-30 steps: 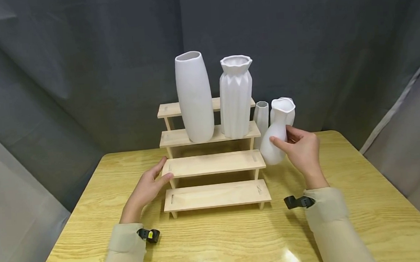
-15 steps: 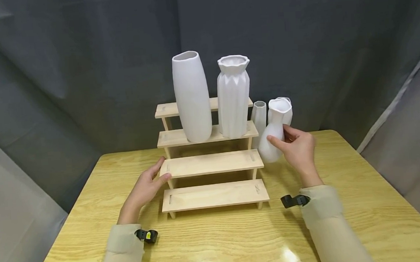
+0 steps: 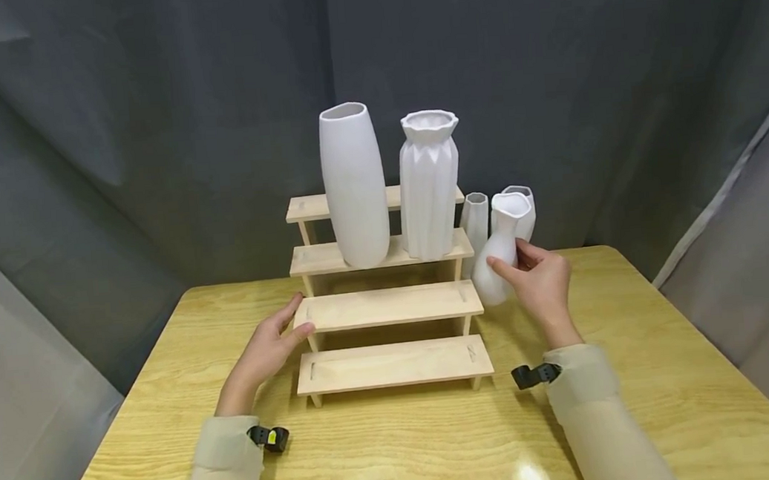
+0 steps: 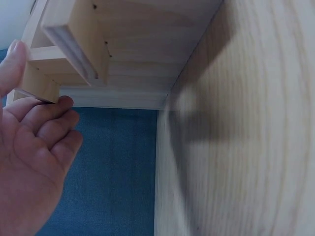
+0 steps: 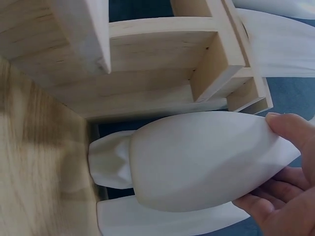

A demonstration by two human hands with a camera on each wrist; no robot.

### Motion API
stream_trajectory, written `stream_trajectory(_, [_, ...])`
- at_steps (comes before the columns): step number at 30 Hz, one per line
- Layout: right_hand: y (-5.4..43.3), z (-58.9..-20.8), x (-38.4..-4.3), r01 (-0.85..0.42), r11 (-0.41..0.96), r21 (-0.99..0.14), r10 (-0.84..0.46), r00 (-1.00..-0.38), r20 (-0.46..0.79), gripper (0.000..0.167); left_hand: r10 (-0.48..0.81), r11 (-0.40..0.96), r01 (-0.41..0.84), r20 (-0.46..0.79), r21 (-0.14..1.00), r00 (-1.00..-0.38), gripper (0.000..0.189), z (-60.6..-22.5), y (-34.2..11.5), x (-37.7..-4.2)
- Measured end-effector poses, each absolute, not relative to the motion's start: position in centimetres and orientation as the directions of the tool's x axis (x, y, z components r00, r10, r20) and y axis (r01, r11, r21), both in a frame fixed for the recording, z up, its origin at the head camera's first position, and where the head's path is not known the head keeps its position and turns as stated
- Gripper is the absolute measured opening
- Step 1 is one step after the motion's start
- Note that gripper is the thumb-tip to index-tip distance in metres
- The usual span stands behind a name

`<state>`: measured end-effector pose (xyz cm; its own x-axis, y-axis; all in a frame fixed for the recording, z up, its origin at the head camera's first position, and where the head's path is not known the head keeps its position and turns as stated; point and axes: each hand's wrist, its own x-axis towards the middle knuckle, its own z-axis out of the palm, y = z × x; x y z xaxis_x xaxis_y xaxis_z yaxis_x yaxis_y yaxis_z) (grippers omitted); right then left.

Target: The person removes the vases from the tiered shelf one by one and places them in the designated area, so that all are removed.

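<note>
Right of the wooden rack (image 3: 393, 364), I've got the right hand (image 3: 544, 281) pinching a tilted white vase (image 3: 495, 262), thumb and fingers spread just to its width, two more vases (image 3: 475, 215) standing behind it; at the rack's left, I've got the left hand (image 3: 264, 352) gripping the end of the third shelf down (image 3: 389, 306), thumb and fingers parted round it; two tall vases (image 3: 356, 190) upright one tier above
</note>
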<state>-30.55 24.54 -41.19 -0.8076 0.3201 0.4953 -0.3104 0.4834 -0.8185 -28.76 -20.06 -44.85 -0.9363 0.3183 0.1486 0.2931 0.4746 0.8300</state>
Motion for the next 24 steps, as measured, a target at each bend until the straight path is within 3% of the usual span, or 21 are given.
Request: stream_trajectory(24, [24.9, -43.4, -32.2, -0.317, 0.491, -0.811, 0.312, -0.806, 0.504, 0.056, 0.313, 0.467, 0.286, 0.146, 0.836, -0.938, 0.077, -44.8, -20.1, -28.6])
